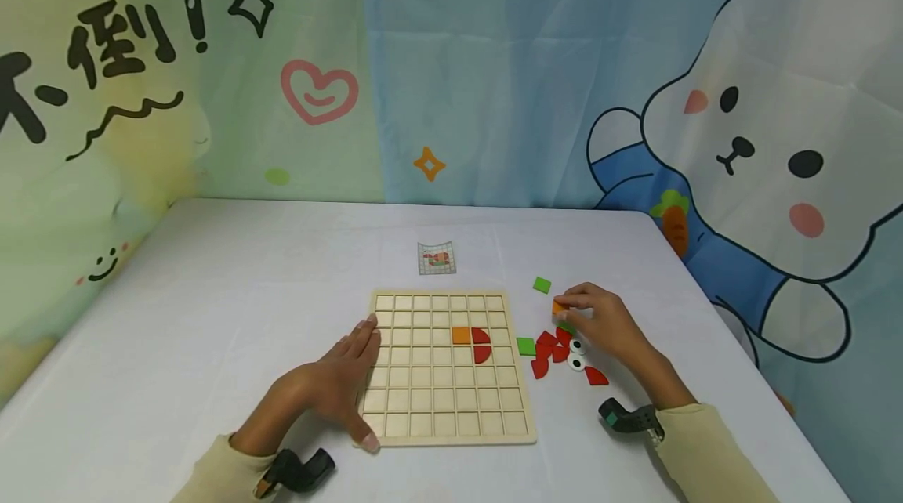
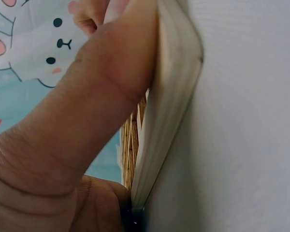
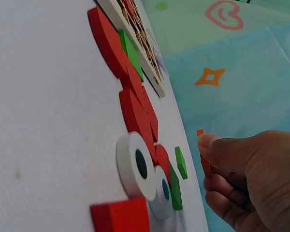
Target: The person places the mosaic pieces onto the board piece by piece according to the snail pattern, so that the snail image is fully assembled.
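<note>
My left hand [image 1: 340, 380] rests along the left edge of a wooden grid board [image 1: 430, 401], fingers straight, thumb at the near left corner. In the left wrist view the thumb [image 2: 101, 72] lies against the board's pale rim [image 2: 171, 92]. An orange square tile [image 1: 461, 336] sits in a cell, with two red quarter-round tiles [image 1: 481, 354] to its right. Beyond the board's right side, my right hand [image 1: 600, 319] pinches another orange tile [image 3: 204, 154] between thumb and fingers. Below that hand lies a pile of red pieces [image 1: 546, 342] with white eye discs [image 1: 576, 362].
Green square tiles lie about the pile: one green tile [image 1: 526, 346] beside the board, another green tile [image 1: 542, 284] farther back. A separate red piece [image 1: 596, 376] lies nearer me. Behind the board is a small pattern card [image 1: 436, 258]. Printed curtains stand behind the white table [image 1: 282, 252].
</note>
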Available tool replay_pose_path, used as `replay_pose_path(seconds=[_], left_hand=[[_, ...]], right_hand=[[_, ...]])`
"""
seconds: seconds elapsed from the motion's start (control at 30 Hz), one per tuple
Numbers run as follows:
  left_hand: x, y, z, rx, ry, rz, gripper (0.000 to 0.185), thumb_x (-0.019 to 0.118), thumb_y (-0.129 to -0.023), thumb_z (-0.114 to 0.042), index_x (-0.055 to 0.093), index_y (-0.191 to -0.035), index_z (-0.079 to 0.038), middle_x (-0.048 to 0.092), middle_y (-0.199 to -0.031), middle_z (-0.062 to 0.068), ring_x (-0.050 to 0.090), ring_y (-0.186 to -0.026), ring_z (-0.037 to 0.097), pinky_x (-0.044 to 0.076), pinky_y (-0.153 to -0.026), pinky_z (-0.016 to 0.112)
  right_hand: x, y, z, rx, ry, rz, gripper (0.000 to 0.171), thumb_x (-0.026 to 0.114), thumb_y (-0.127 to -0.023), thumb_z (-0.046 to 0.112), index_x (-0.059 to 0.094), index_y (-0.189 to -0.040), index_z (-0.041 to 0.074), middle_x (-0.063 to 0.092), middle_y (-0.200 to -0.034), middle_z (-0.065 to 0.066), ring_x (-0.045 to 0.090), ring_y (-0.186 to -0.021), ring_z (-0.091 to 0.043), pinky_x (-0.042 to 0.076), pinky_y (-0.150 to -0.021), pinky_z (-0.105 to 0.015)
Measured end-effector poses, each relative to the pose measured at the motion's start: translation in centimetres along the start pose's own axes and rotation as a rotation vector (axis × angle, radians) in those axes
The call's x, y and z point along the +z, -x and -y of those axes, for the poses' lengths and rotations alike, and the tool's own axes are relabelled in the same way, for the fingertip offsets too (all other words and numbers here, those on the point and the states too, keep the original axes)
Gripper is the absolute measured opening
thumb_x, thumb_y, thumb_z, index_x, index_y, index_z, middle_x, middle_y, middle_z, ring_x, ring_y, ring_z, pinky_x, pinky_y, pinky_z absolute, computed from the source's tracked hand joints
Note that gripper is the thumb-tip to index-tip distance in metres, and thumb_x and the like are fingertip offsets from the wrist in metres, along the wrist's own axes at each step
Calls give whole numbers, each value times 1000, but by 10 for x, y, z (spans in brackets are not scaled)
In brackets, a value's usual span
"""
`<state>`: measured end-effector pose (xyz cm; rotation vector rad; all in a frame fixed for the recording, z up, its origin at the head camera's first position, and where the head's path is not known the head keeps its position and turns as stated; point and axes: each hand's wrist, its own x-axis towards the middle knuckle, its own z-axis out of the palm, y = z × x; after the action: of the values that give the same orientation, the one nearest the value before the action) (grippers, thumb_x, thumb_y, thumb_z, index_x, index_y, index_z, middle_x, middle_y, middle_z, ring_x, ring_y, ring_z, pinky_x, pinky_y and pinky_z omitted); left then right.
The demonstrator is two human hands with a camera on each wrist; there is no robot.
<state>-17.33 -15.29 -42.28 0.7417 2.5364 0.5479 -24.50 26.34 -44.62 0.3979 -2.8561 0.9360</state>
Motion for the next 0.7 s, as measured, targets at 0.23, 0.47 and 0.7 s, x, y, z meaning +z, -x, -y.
replay_pose_path(seconds=[0.23,0.47,0.7], left_hand=[[-1,1,0,10,13,8,146,88,-55,-59,4,-150,12,-11,-157,28,-8,-145,41,8,-114,54],[1,0,2,9,23,5,148,88,-53,-62,4,-151,10,-11,-158,26,-8,-145,39,7,-114,54],[7,-3,8,8,18,-3,152,84,-50,-69,3,-153,7,-13,-159,22,-10,-145,35,6,-115,52]], right_hand=[[3,2,13,-51,-9,15,30,73,-86,3,71,-117,3,62,-109,-9,56,-106,-30,52,-87,-46],[9,2,27,-103,-28,57,30,74,-86,6,72,-115,3,63,-109,-6,57,-106,-28,51,-89,-45],[13,0,40,-162,-48,72,28,73,-85,1,73,-113,2,62,-109,-7,57,-106,-28,50,-90,-47]])
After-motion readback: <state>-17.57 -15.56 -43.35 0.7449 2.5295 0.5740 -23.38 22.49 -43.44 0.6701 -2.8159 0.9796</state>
